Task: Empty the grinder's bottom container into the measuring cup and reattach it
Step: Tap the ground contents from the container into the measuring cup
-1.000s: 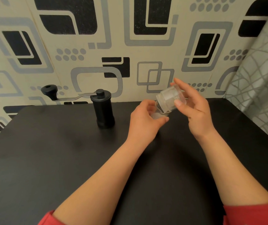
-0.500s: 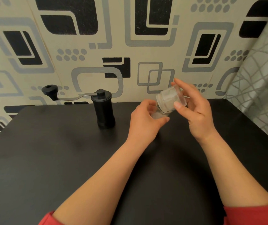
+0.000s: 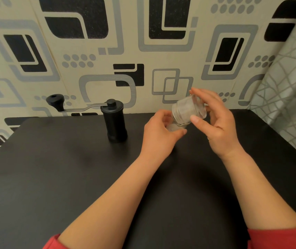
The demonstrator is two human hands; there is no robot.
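A home it seemed, geometric black-and-grey wallpaper (image 3: 89, 69), a patterned curtain (image 3: 287, 108) at the right, a dark table (image 3: 53, 177) (a hand-crank grinder (image 3: 115, 123) stood on it).

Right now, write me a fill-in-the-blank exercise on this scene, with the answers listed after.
1. The right hand holds the clear container ____ over the measuring cup, which the left hand grips.
2. The black grinder stands ____ on the table.
3. The grinder's crank handle points to the person's ____.

Missing words: tilted; upright; left.
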